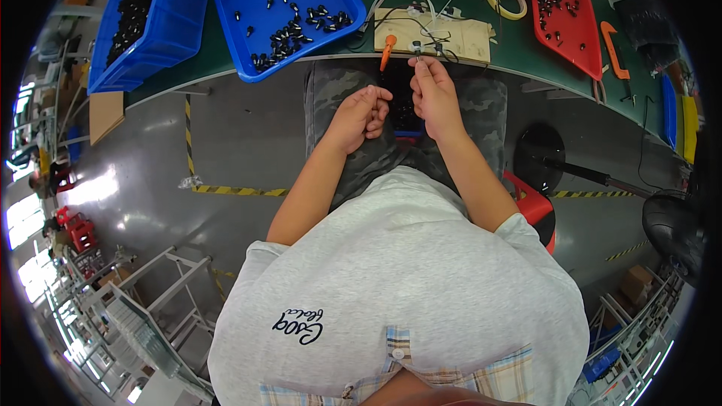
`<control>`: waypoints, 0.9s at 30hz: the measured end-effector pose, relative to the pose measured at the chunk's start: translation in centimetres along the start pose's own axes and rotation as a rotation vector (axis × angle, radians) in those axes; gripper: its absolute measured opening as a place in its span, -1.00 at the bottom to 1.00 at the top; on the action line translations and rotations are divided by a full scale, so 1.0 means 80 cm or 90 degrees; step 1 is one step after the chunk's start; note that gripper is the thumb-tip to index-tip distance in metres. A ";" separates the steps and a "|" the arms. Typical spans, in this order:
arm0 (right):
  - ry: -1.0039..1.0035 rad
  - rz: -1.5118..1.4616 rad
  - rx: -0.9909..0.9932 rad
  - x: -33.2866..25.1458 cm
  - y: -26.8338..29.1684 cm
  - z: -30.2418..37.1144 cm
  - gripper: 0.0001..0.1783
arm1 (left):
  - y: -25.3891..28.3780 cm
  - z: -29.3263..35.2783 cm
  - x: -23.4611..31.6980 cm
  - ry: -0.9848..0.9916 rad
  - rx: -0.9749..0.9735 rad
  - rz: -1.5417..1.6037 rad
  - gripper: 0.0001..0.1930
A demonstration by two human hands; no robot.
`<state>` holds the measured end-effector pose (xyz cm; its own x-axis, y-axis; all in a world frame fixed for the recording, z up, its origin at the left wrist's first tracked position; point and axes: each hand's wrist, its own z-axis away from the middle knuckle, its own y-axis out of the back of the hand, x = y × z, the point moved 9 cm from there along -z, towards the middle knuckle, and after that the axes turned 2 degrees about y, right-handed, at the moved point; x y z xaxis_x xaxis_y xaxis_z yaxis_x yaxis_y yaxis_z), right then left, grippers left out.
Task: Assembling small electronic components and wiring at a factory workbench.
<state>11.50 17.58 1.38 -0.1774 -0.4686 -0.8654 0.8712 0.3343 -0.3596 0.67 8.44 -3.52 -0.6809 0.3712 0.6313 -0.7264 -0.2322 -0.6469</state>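
Note:
Over my lap, just short of the bench edge, my left hand (362, 117) is closed with its fingers curled in. Anything inside it is too small or hidden to make out. My right hand (436, 99) pinches thumb and finger together at the front edge of a wooden board (470, 39). A small dark fitting (417, 46) shows right at those fingertips; whether it is held or fixed to the board I cannot tell. Between the hands, an orange handle (388, 50) sticks out over the board's left front part. Thin wires and small fittings lie across the board.
A blue tray (226, 0) of small black parts lies to the left, beside a deep blue bin (177, 19) filled with similar parts. To the right are a tape roll (521, 4), a red tray (590, 53) with parts and an orange tool (613, 49). Below stands a blue-rimmed container (408, 134).

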 end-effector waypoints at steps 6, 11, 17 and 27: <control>-0.010 -0.041 0.021 0.002 -0.001 -0.003 -0.77 | 0.000 -0.002 -0.002 0.004 -0.007 -0.002 -0.62; 0.006 -0.028 0.022 0.005 0.006 -0.009 -0.77 | 0.000 -0.001 -0.003 0.017 -0.005 0.003 -0.66; -0.026 -0.072 0.001 0.003 0.000 -0.009 -0.79 | 0.000 -0.001 -0.004 0.022 -0.005 0.004 -0.69; -0.162 -0.311 -0.037 0.007 -0.019 -0.003 -0.77 | -0.003 -0.001 -0.005 0.025 0.005 0.003 -0.69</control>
<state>9.99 16.97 1.36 -0.4326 -0.7608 -0.4837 0.6872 0.0690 -0.7232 1.15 8.39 -3.63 -0.6807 0.4050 0.6105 -0.7235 -0.2413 -0.6467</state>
